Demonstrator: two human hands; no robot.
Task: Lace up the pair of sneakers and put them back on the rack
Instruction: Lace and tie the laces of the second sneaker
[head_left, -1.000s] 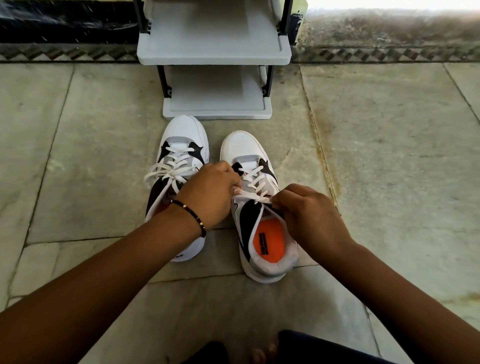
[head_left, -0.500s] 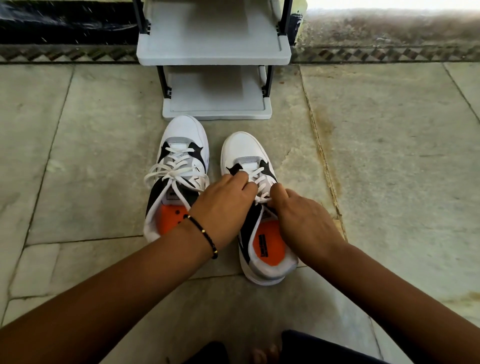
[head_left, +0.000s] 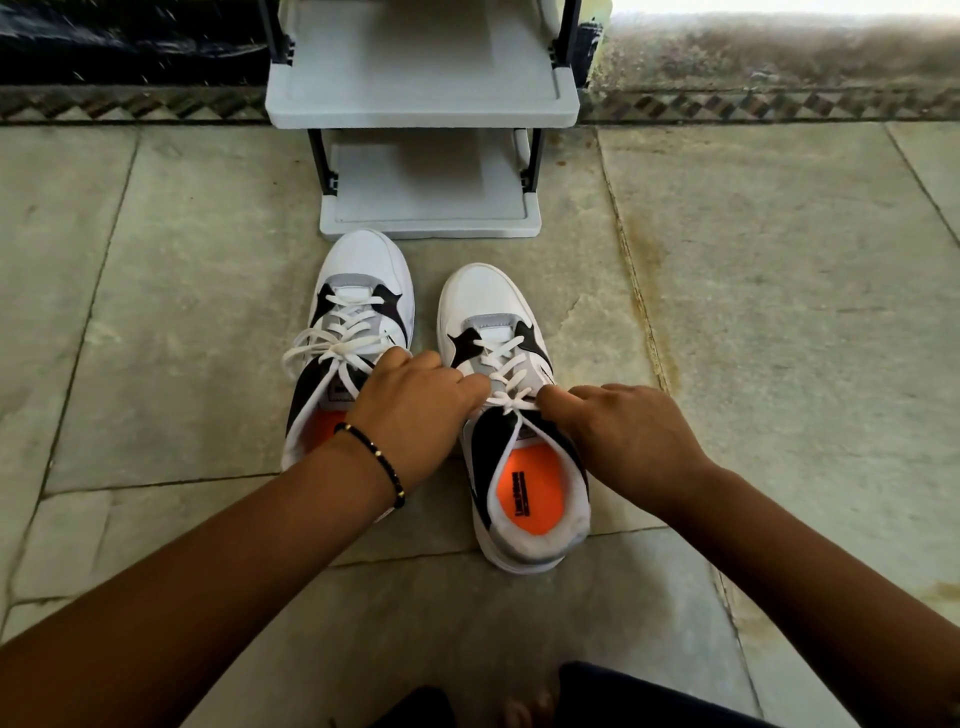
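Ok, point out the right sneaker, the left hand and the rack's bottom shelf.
right sneaker (head_left: 480, 291): head view, white toe cap.
left hand (head_left: 415, 402): head view, back of hand.
bottom shelf (head_left: 428, 228): head view, front lip.

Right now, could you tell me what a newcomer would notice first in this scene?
Two white sneakers with orange insoles sit side by side on the stone floor. The left hand and right hand pinch the laces of the right sneaker; the left sneaker is already tied. A grey rack stands just beyond.
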